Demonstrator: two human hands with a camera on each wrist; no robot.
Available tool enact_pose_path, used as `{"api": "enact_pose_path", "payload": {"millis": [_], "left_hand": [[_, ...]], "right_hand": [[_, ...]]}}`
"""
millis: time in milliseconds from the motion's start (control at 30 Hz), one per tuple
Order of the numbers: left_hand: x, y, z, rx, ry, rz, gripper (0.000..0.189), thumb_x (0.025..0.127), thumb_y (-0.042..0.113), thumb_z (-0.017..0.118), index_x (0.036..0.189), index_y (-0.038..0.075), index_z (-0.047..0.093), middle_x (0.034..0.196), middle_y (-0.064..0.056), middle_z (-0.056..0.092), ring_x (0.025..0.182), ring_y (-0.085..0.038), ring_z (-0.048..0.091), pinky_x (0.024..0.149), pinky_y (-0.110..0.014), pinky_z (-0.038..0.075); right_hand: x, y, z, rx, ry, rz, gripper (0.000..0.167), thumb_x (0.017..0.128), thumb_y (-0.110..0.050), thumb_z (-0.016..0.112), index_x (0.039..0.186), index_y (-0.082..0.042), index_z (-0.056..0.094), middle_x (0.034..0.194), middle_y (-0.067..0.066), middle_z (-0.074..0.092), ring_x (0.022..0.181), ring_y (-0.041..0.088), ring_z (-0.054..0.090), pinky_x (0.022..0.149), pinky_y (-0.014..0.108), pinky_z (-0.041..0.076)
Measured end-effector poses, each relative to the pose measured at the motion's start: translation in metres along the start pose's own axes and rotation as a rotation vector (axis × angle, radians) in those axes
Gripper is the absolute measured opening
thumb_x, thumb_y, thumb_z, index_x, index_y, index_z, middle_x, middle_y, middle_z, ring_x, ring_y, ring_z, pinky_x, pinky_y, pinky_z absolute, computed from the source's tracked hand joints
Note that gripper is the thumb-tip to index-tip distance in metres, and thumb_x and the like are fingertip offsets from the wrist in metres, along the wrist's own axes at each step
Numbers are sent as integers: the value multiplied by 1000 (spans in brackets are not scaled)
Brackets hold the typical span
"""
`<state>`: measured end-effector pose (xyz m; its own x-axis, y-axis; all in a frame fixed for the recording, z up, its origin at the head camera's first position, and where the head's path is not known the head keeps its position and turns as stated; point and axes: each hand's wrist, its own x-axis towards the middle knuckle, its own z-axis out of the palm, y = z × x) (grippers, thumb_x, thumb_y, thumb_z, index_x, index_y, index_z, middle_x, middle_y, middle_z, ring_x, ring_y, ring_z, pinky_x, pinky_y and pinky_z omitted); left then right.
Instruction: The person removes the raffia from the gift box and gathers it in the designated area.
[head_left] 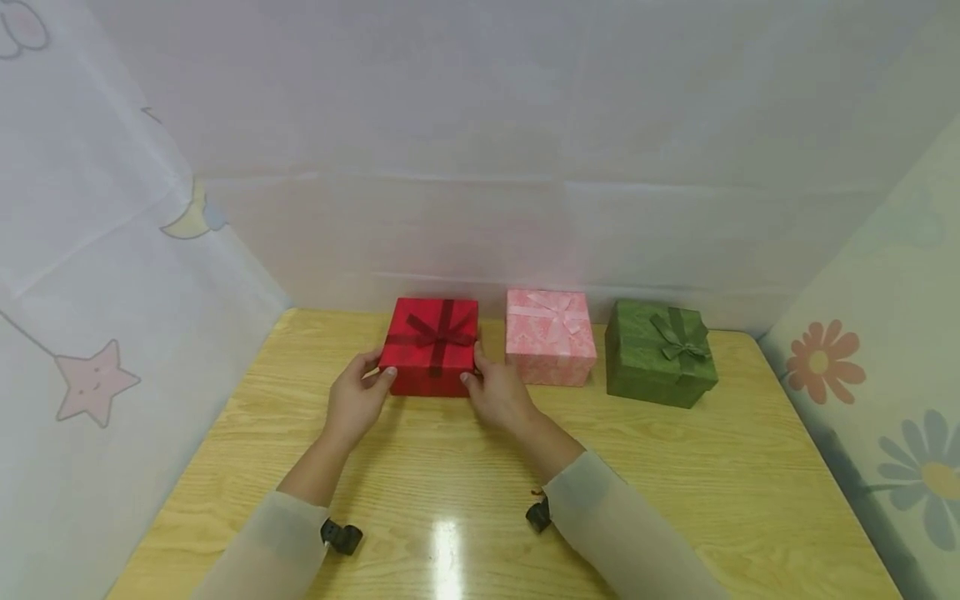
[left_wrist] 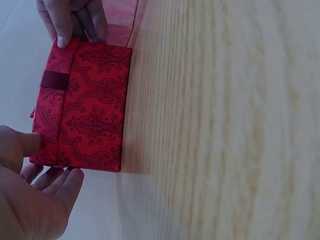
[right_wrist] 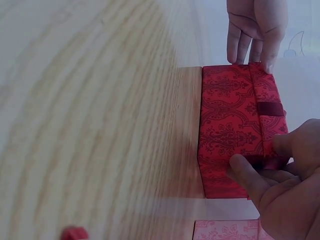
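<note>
A red gift box (head_left: 420, 354) with a dark red ribbon and bow sits on the table, towards its back edge. My left hand (head_left: 356, 407) grips its left side, thumb at the front corner of the lid. On the opposite side my right hand (head_left: 504, 397) holds the box, the thumb near the front right corner. Dark scrollwork covers the red front of the box (left_wrist: 92, 115) in the left wrist view. The right wrist view has the right hand's fingers (right_wrist: 250, 177) against the side, below the lid.
Close to the right of the red box stands a pink gift box (head_left: 551, 367) with a pink bow. Farther right is a green gift box (head_left: 645, 367) with a green bow. The wooden table (head_left: 420, 483) meets pale cloth walls (head_left: 450, 233) at the back and sides.
</note>
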<state>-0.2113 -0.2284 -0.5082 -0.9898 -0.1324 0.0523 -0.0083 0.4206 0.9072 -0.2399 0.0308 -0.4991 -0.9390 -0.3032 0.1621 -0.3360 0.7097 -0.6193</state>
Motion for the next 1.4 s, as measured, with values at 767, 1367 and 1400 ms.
{"api": "enact_pose_path", "payload": {"millis": [767, 1367, 1400], "left_hand": [[-37, 7, -5, -10, -35, -1, 51, 102, 32, 70, 146, 10, 55, 147, -13, 57, 124, -32, 66, 85, -29, 62], [-71, 11, -8, -44, -86, -36, 53, 99, 34, 74, 142, 10, 57, 146, -11, 57, 123, -31, 66, 88, -29, 61], [-73, 11, -8, -47, -90, -43, 53, 98, 35, 75, 142, 10, 57, 146, -10, 57, 123, -30, 66, 88, -29, 61]], "right_hand": [[-34, -2, -14, 60, -60, 6, 63, 103, -30, 66, 157, -7, 42, 104, 12, 77, 91, 14, 66, 84, 35, 58], [-65, 1, -29, 138, -100, -29, 62, 101, -31, 70, 153, -6, 48, 139, 8, 63, 120, 19, 66, 92, 34, 59], [-67, 1, -29, 143, -101, -32, 62, 101, -30, 70, 153, -6, 48, 139, 8, 63, 119, 19, 67, 90, 33, 59]]}}
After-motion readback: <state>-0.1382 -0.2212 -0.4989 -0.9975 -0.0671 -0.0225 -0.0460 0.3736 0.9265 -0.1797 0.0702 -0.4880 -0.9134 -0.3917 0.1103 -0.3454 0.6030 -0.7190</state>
